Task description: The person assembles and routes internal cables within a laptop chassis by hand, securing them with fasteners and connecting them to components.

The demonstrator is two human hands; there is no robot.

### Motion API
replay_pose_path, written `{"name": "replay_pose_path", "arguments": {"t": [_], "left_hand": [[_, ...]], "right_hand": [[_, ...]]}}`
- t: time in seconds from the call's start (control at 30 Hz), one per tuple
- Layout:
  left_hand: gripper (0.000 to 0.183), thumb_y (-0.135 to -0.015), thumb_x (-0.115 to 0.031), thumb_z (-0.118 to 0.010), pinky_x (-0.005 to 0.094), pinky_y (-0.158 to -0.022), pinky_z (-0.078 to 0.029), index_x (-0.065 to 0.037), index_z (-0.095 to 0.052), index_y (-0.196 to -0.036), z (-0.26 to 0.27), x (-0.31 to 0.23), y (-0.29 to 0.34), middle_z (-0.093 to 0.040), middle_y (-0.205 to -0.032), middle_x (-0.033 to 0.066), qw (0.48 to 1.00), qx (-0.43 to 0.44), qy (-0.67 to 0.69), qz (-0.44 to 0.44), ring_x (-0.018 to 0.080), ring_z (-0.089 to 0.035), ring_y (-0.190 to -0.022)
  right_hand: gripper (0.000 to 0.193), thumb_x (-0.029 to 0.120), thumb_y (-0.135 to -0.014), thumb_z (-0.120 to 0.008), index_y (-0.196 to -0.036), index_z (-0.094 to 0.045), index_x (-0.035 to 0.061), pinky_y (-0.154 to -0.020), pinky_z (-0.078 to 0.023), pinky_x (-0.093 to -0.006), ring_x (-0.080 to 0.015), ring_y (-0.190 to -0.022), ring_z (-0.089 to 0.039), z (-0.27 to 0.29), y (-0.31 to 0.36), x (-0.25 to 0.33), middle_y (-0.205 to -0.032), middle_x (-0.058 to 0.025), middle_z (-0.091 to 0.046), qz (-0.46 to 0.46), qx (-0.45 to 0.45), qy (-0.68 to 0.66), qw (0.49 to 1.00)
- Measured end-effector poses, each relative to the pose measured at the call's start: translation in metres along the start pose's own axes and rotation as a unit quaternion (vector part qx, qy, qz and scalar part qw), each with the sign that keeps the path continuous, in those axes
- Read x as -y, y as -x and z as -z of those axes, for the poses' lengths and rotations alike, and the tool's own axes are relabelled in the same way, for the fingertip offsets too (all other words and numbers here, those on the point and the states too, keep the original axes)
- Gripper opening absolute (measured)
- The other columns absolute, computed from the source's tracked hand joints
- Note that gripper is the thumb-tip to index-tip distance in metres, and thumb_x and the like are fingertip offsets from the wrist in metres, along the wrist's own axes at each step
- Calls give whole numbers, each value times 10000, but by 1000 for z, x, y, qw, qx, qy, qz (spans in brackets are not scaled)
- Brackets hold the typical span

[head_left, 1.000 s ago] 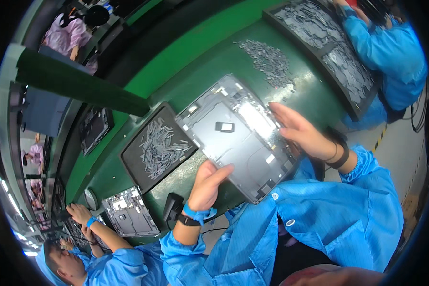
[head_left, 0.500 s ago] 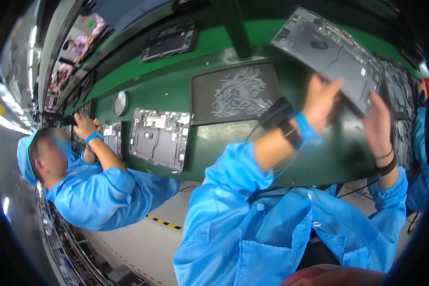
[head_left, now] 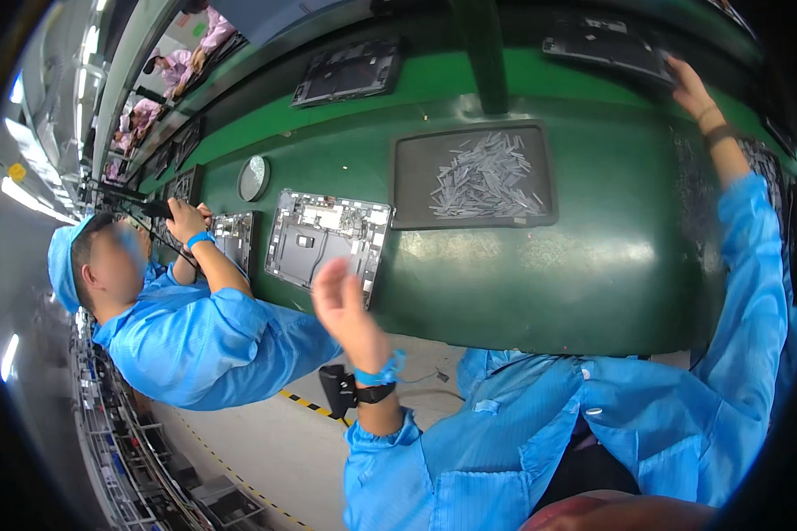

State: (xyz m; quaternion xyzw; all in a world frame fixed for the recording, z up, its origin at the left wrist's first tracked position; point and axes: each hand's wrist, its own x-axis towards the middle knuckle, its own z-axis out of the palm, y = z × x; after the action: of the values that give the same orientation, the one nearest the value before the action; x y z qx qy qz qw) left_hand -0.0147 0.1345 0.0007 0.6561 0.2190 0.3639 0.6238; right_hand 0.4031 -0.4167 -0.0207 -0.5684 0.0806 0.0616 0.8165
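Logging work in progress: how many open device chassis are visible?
4 clearly: a bench chassis beyond the left hand, a second chassis by the co-worker's hands, a belt chassis top centre, and a far chassis at the right hand. Others may be hidden.

light: bright, even, from ceiling strips at far left | glare: soft sheen on green bench (head_left: 549, 265) | blur: left hand (head_left: 345, 305) motion-smeared, co-worker's face blurred | edges: heavy fisheye bending, black vignette round rim

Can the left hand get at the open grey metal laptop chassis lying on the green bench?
Probably yes: the left hand hangs open just before the chassis, nothing between them. The co-worker's hands are at the next unit.
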Motion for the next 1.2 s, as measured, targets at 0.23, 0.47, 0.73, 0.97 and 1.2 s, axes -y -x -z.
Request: {"name": "replay_pose_path", "arguments": {"t": [0.23,0.47,0.73,0.97,1.2], "left_hand": [[621,-870,-454,-645,389,-714,-463,126,-547,-1069,105,59,-58,-579,-794,199,861,-4,-505,61,241,-521,-742],[389,-905,-275,-642,218,-384,-238,-121,-411,-633,129,88,-101,-417,-532,-46,969,34,-198,141,42,-331,-425],[413,-927,-182,-535,371,-901,-453,86,-434,-1225,125,67,-91,-530,-1171,174,982,-89,-161,34,243,-540,-965],[525,-902,-206,-557,388,-1029,-379,37,-426,-1349,75,-4,-24,-432,-1354,192,989,20,-147,-21,276,-456,-1209],[632,-868,-76,-599,311,-1007,-362,5,-311,-1424,-42,-12,34,-422,-1376,110,957,276,4,92,188,-473,-1159]], "right_hand": [[237,293,-914,-553,-980,-599,70,-812,-495,-379,-225,-843,-606,-30,-7,4,-926,-78,-652,-8,-12,53,998],[439,338,-922,-549,-1227,-535,22,-966,-439,-375,-250,-1080,-554,-66,56,28,-1219,-147,-564,79,-105,157,979],[354,204,-909,-578,-1198,-588,1,-947,-467,-413,-289,-1103,-584,-91,229,17,-1179,-162,-617,201,191,559,782],[383,165,-897,-576,-1232,-527,-14,-1002,-423,-411,-341,-1188,-508,-86,343,-64,-1301,-197,-516,315,161,603,715],[565,266,-985,-438,-1446,-268,-14,-1158,-184,-408,-349,-1425,-189,-131,323,-132,-1513,-238,-228,242,113,468,842]]}}
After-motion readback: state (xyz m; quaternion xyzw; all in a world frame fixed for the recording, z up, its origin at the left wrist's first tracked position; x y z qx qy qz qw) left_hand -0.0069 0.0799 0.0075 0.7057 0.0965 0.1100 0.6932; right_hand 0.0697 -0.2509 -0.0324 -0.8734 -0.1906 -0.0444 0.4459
